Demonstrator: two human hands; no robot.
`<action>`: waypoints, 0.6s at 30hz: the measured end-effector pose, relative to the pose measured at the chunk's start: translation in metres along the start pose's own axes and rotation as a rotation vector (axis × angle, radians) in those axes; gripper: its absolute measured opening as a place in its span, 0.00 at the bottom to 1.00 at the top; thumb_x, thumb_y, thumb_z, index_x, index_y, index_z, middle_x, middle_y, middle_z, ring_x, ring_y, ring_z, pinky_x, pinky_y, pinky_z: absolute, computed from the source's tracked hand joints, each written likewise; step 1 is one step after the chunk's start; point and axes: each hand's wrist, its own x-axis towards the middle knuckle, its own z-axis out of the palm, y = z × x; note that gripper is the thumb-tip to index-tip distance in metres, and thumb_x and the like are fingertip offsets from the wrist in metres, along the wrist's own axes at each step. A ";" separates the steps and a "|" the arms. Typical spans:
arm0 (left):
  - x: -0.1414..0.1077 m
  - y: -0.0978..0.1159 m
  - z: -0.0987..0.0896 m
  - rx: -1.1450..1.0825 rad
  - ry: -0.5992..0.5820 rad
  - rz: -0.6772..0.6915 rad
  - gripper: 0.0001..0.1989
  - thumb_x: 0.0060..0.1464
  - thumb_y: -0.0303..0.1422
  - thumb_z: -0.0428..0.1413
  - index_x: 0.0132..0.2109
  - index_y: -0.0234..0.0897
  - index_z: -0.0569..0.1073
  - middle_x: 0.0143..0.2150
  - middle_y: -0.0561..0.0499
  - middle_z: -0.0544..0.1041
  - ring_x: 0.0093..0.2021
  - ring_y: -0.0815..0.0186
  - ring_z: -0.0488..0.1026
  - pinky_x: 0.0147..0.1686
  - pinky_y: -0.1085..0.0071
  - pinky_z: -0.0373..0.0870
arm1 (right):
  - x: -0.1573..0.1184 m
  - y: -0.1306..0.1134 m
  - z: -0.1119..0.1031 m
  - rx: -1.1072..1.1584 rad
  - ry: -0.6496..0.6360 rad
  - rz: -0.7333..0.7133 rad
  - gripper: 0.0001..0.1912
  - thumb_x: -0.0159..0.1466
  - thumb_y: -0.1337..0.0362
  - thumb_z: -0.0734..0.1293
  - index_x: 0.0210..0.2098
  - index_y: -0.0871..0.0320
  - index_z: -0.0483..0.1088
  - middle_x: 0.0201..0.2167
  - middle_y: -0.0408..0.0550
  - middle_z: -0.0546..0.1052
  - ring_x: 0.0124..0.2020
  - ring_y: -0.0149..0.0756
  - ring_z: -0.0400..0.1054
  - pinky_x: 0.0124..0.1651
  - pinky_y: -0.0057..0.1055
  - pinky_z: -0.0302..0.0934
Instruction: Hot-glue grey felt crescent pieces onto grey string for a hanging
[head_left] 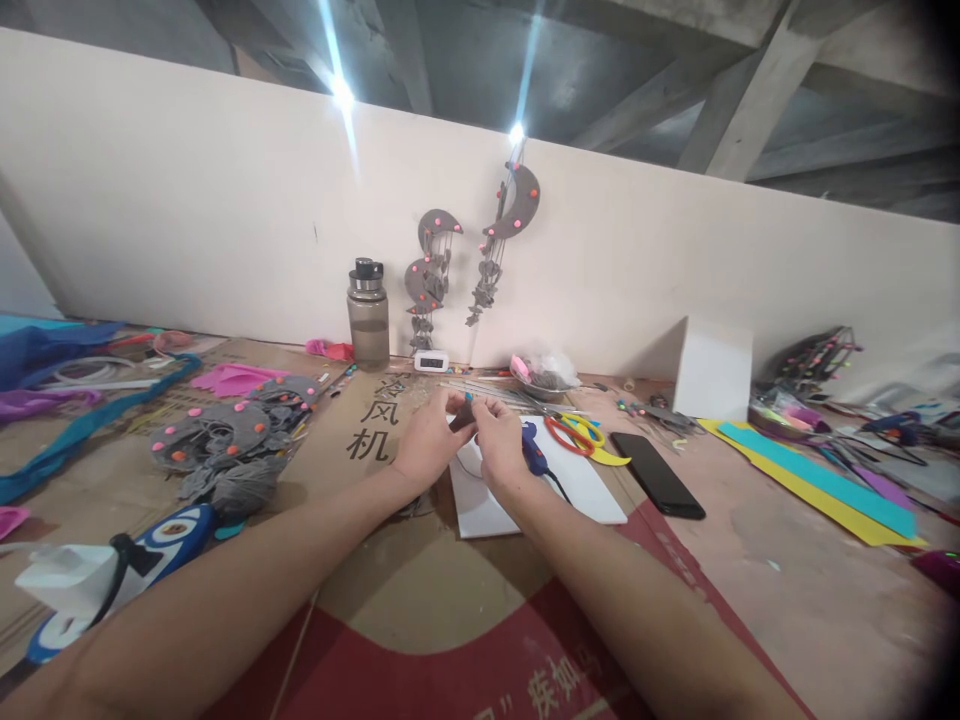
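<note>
My left hand [429, 440] and my right hand [501, 440] meet in the middle of the view, both closed in a pinch on a small dark grey felt piece [463, 416]. A speck of blue shows at its top; the fingers hide most of it. Below and beside my right hand lies a white board [491, 518]. On the board, partly behind that hand, rests a blue glue gun [534, 450] with a black cord. Scissors [571, 437] with red and yellow handles lie just right of it.
Left are a grey felt moon ornament [217, 435] with yarn and a power strip [169, 535] with a white plug. A water bottle [368, 320] and small clock [431, 361] stand by the wall. Moon ornaments [517, 205] hang there. A phone [658, 475] lies right.
</note>
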 end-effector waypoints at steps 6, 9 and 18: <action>0.000 -0.007 0.002 -0.082 -0.029 -0.048 0.16 0.50 0.28 0.63 0.45 0.38 0.69 0.44 0.46 0.78 0.46 0.58 0.76 0.50 0.57 0.70 | -0.003 -0.002 -0.001 -0.030 0.023 -0.010 0.10 0.50 0.59 0.66 0.27 0.59 0.70 0.22 0.39 0.70 0.24 0.28 0.59 0.29 0.27 0.52; -0.002 -0.010 0.004 -0.144 -0.017 -0.039 0.16 0.50 0.26 0.62 0.45 0.38 0.68 0.44 0.47 0.78 0.46 0.60 0.76 0.49 0.60 0.71 | -0.006 -0.006 0.000 -0.030 0.028 0.007 0.10 0.50 0.58 0.66 0.28 0.59 0.70 0.22 0.38 0.71 0.24 0.28 0.58 0.28 0.27 0.51; -0.010 0.000 0.000 0.061 -0.075 -0.033 0.11 0.54 0.28 0.59 0.45 0.40 0.69 0.46 0.46 0.77 0.49 0.56 0.75 0.48 0.58 0.71 | -0.008 -0.007 -0.003 -0.035 0.030 0.021 0.11 0.52 0.57 0.68 0.27 0.59 0.70 0.23 0.40 0.70 0.25 0.28 0.60 0.29 0.27 0.53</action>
